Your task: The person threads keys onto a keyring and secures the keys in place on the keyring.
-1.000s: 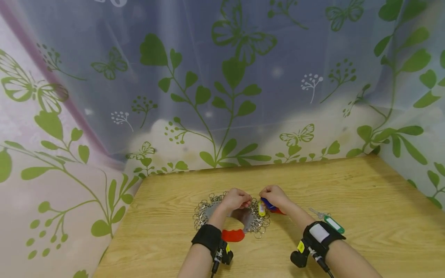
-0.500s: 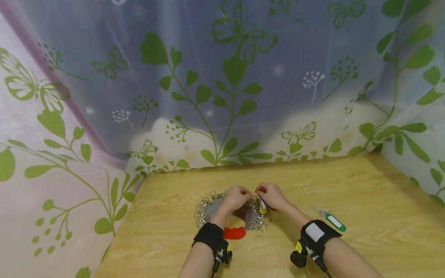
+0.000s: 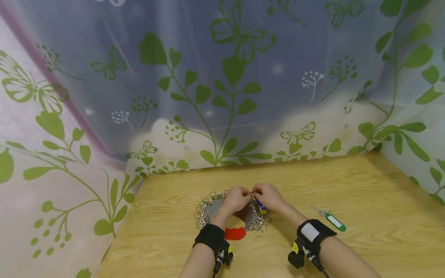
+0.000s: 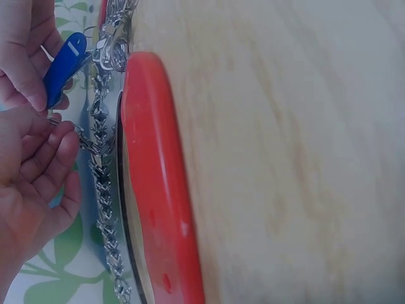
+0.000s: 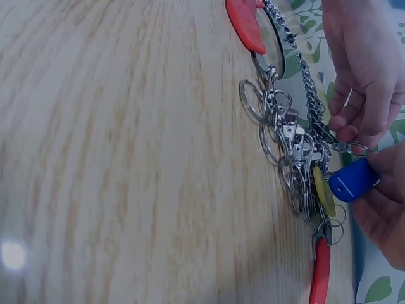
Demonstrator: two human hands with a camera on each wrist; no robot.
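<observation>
Hands (2): the left hand [image 3: 237, 199] is pinching one ring [image 5: 359, 148] between thumb and fingers; the right hand [image 3: 270, 196] is gripping the blue tag between thumb and fingers, the two hands nearly meeting.
Blue tag (1): the blue tag [image 5: 354, 179] is hanging in the right hand's grasp over the right side of the fringe, just beside the pinched ring.
Yellow tag (1): the yellow tag [image 5: 324, 192] is standing close by the blue one, among the clips and rings.
Red piece (1): a slim red piece [image 5: 321, 272] is showing edge-on in the right wrist view, near the yellow tag.
Plate (1): a grey metal plate [image 3: 213, 211] is lying under the left forearm, bearing one red handle [image 3: 235, 233] on the person's side.
Fringe: metal clips and rings [image 3: 201, 216] are surrounding the plate, overlapping too closely to count.
Green tag (1): the green tag [image 3: 335, 222] is resting well apart, to the right, on the wood-grain table [image 3: 156, 224], metal keys adjoining it, their number unclear.
Wristbands (2): one black band is circling each wrist.
</observation>
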